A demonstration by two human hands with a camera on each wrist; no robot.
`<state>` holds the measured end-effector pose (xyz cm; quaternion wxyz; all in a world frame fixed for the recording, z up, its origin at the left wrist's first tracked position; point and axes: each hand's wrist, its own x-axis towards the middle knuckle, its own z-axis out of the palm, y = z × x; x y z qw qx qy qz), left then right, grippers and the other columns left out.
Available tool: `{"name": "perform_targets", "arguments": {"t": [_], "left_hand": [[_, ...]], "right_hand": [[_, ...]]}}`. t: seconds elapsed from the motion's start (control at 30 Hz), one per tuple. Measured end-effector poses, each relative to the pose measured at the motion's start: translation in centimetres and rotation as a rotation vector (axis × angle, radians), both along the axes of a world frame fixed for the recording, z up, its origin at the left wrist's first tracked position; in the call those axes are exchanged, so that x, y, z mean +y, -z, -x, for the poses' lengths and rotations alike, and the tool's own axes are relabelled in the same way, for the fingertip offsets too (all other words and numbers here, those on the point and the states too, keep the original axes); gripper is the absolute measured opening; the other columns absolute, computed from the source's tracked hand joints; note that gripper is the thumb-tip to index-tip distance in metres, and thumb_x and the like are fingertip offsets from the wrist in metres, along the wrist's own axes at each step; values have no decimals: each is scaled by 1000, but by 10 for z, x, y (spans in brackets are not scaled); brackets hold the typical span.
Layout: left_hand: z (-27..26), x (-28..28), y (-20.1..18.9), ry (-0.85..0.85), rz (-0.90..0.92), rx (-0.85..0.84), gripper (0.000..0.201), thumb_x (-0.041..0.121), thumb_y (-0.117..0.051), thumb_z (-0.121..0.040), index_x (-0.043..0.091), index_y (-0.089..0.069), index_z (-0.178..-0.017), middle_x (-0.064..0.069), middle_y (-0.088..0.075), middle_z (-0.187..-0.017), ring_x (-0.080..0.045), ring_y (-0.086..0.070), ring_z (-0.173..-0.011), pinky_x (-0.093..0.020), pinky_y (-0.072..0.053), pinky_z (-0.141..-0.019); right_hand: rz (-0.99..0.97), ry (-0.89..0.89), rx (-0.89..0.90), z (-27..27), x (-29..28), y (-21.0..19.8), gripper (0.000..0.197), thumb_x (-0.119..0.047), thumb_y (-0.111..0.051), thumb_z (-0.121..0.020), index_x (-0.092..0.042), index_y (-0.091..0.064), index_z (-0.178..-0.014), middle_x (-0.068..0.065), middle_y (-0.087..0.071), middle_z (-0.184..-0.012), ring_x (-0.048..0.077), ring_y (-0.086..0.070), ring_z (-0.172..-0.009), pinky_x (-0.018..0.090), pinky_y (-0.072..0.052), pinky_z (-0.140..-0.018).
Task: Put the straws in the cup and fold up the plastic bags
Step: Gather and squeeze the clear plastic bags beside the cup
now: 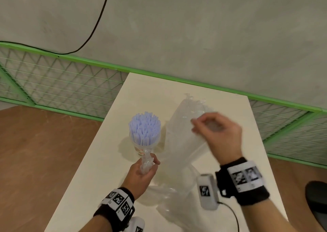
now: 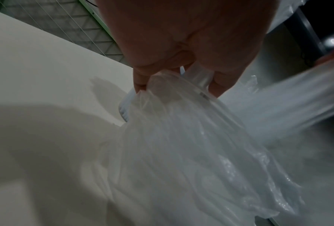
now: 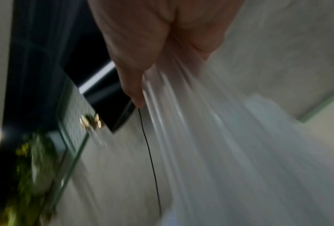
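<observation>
A bunch of pale blue straws [image 1: 144, 128] stands upright in a clear cup [image 1: 141, 147] on the white table [image 1: 113, 161]. My left hand [image 1: 143, 169] grips a gathered end of a clear plastic bag [image 1: 146, 162] just in front of the cup; the left wrist view shows the bag [image 2: 181, 145] bunched between thumb and fingers [image 2: 141, 82]. My right hand [image 1: 215, 132] is raised to the right, blurred, pinching another part of the clear plastic [image 1: 182, 143], which stretches down toward the table. The right wrist view shows the plastic [image 3: 210, 137] streaming from the hand [image 3: 142, 61].
A green wire-mesh fence [image 1: 62, 83] runs behind the table below a grey wall. A black cable [image 1: 95, 23] hangs on the wall. Brown floor [image 1: 35, 152] lies on the left. A dark object [image 1: 316, 201] sits at the right edge. More crumpled plastic [image 1: 169, 205] lies on the table's near part.
</observation>
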<state>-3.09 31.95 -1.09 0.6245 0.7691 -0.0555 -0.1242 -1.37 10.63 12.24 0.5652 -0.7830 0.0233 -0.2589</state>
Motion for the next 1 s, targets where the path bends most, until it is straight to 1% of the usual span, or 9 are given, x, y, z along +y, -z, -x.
{"name": "perform_targets", "arguments": {"t": [0.07, 0.1, 0.17, 0.27, 0.43, 0.6, 0.77, 0.9, 1.0], "left_hand": [[1, 0, 1, 0, 9, -2, 10, 5, -62, -91, 14, -65, -91, 5, -65, -93, -9, -59, -82, -6, -41, -72], [1, 0, 2, 5, 20, 1, 7, 7, -62, -91, 13, -65, -92, 0, -65, -92, -8, -58, -77, -6, -41, -70], [2, 0, 1, 17, 40, 11, 5, 8, -61, -91, 12, -65, -93, -8, -63, -93, 4, -53, -72, -6, -41, -69], [2, 0, 1, 16, 54, 21, 7, 18, -61, -87, 15, -66, -91, -4, -64, -96, 11, -53, -79, -4, -40, -73], [3, 2, 0, 6, 65, 22, 12, 24, -60, -83, 18, -65, -92, -6, -64, -95, -1, -53, -83, -5, -40, -72], [5, 3, 0, 16, 88, 31, 18, 25, -60, -82, 13, -65, -95, -18, -58, -86, -12, -48, -83, -7, -40, -67], [4, 3, 0, 14, 87, 25, 7, 15, -62, -88, 10, -65, -93, -25, -60, -95, -13, -50, -81, -7, -41, -66], [4, 2, 1, 15, 79, 37, 15, 24, -60, -83, 14, -65, -92, -27, -60, -93, -14, -48, -81, -8, -41, -65], [4, 2, 2, 8, 70, 38, 9, 19, -62, -87, 14, -66, -93, -26, -62, -96, -14, -49, -81, -8, -41, -65]], "right_hand": [[-159, 65, -142, -11, -11, -41, 17, -1, -80, -77, -9, -66, -76, 19, -67, -69, 28, -71, -59, 33, -58, -61], [-210, 77, -201, -18, -15, -59, 16, -1, -79, -78, -6, -64, -77, 20, -66, -70, 29, -71, -59, 33, -58, -60], [-277, 81, -263, -32, -20, -82, 17, -2, -80, -78, -5, -63, -77, 18, -63, -71, 33, -70, -59, 35, -57, -59], [-282, 75, -242, -58, -15, -88, 18, -4, -80, -77, -7, -63, -75, 15, -62, -71, 36, -70, -60, 37, -57, -59], [-153, 85, -123, -87, -5, -80, 16, -7, -80, -76, -11, -65, -72, 8, -66, -71, 28, -71, -59, 48, -61, -60], [33, 107, -57, -99, -9, -79, 16, -17, -79, -76, -20, -65, -70, 0, -67, -67, 22, -72, -59, 50, -59, -67], [275, 97, -40, -101, -15, -77, 14, -28, -75, -76, -24, -63, -70, -4, -69, -63, 17, -71, -68, 41, -56, -77], [453, 43, -49, -93, -12, -64, 11, -22, -74, -80, -17, -66, -75, -3, -68, -67, 13, -63, -70, 24, -51, -73], [526, -3, -43, -87, -11, -45, 11, -18, -76, -81, -13, -66, -77, -7, -65, -68, 9, -56, -67, 15, -45, -67]]}}
